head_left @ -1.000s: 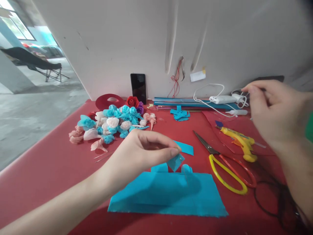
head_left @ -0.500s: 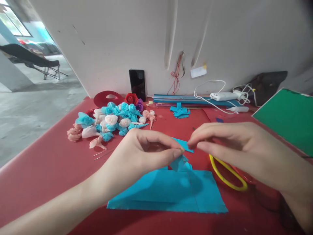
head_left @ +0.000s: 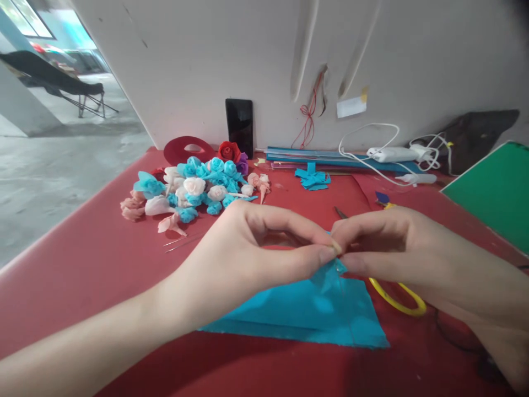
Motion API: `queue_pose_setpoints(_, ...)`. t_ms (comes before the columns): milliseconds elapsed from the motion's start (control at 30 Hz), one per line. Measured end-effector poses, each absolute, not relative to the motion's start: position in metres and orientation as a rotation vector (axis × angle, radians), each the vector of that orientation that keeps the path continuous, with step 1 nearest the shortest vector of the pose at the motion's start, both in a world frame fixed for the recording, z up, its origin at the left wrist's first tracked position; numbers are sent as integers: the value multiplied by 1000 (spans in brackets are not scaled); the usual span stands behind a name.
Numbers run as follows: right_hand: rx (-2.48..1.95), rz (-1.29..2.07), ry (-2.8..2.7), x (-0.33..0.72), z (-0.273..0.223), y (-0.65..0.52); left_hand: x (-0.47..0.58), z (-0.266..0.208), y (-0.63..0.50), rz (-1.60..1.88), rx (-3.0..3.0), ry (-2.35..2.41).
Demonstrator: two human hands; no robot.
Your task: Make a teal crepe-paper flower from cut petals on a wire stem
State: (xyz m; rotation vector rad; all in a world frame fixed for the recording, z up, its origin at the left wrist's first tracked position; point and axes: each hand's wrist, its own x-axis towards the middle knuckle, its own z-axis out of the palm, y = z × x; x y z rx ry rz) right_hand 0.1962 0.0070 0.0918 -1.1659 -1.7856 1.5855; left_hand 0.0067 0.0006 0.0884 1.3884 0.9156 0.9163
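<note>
My left hand pinches a small blue crepe-paper piece between thumb and forefinger; a thin wire or thread hangs from it. Meeting it from the right, my right hand has its thumb and fingertips closed at the edge of the same piece. Beneath both hands a wide blue crepe-paper sheet lies flat on the red table. Yellow-handled scissors rest partly under my right hand. To the left is a heap of blue, white and pink paper flowers.
Thin wires lie left of my hand. A phone leans on the wall beside a red ring. Blue paper strips, a white charger with cable, a small glue-like bottle and a green board stand farther back.
My right hand has come in to meet the left, its fingertips now closed at the blue paper piece. My left hand has shifted right with the piece. The camera view has tilted slightly.
</note>
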Motion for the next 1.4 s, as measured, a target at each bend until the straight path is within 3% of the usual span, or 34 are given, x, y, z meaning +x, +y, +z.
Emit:
queue_pose_setpoints(700,-1250,1560,-1892,202,86,9,7,88,-1,919,1433,912)
queue_pose_setpoints(1400,-1239,1011,-2102,193,86,3,5,78,10,1036,1317,733)
